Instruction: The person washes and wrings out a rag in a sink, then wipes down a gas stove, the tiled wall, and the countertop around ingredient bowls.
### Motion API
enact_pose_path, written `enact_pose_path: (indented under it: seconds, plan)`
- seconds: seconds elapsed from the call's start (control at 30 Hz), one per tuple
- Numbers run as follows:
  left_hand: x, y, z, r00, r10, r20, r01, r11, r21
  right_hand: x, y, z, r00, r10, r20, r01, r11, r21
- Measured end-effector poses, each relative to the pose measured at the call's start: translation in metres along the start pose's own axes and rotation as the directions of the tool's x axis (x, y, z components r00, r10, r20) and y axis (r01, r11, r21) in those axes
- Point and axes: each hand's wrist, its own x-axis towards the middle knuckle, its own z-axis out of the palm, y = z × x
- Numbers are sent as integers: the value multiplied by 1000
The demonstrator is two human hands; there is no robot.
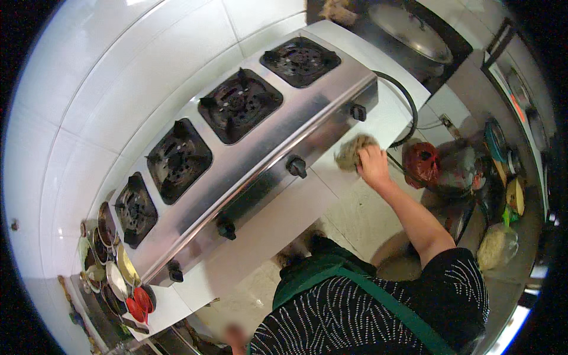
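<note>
A four-burner stainless steel gas stove stands on a white tiled counter. Near its right front corner, my right hand grips a crumpled greyish-green cloth over the counter's edge, just below the rightmost black knobs. My left hand is a blur low at the left of my body, away from the stove; its fingers cannot be made out. The burners have black supports and hold no pots.
A black hose curves from the stove's right end. Beyond it sits a large lidded pan. Red plastic bags and a bag of food lie at the right. Bowls and red ladles crowd the stove's left end.
</note>
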Motion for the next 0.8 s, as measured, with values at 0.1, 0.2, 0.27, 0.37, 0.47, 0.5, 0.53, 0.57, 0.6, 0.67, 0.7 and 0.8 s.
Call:
enact_pose_path:
  seconds: [0.1, 0.2, 0.27, 0.37, 0.47, 0.5, 0.53, 0.57, 0.6, 0.67, 0.7, 0.8]
  plan:
    - [17, 10, 7, 832, -502, 237, 502, 498, -707, 8, -4, -18, 994, 69, -84, -44, 962, 269]
    - [13, 23, 5, 712, -615, 339, 495, 96, -863, 74, 10, -71, 912, -76, -403, 196, 944, 266]
    - [13, 32, -4, 609, -657, 444, 664, 115, -739, 129, 16, -97, 876, -100, -473, 241, 939, 247]
    - [20, 75, -22, 626, -701, 343, 566, 105, -818, 185, 57, -76, 923, -163, -349, 240, 952, 188]
    - [-26, 60, -5, 664, -704, 254, 638, 355, -683, 187, -4, -58, 952, -69, -297, 35, 992, -120]
    - [-43, 53, 0, 680, -682, 269, 687, 464, -559, 175, -42, -60, 970, -74, -231, 60, 996, -68]
    - [-60, 46, 2, 695, -660, 283, 709, 566, -420, 161, -80, -69, 989, -95, -115, 84, 992, -96]
    - [-72, 41, 1, 638, -651, 411, 745, 389, -542, 144, -115, -64, 982, -145, -124, 143, 989, -25]
    - [-76, 34, 0, 599, -597, 534, 753, 194, -629, 127, -144, -67, 959, -233, -163, 247, 966, 73]
    - [-82, 22, 0, 545, -426, 722, 705, -233, -670, 97, -217, -60, 920, -359, -157, 372, 926, 66]
    - [-86, 19, 1, 537, -313, 783, 649, -440, -621, 83, -255, -62, 932, -359, -46, 362, 926, 103]
    - [-49, 45, 9, 562, -522, 641, 763, 27, -646, 50, -333, -45, 821, -566, -71, 571, 816, 94]
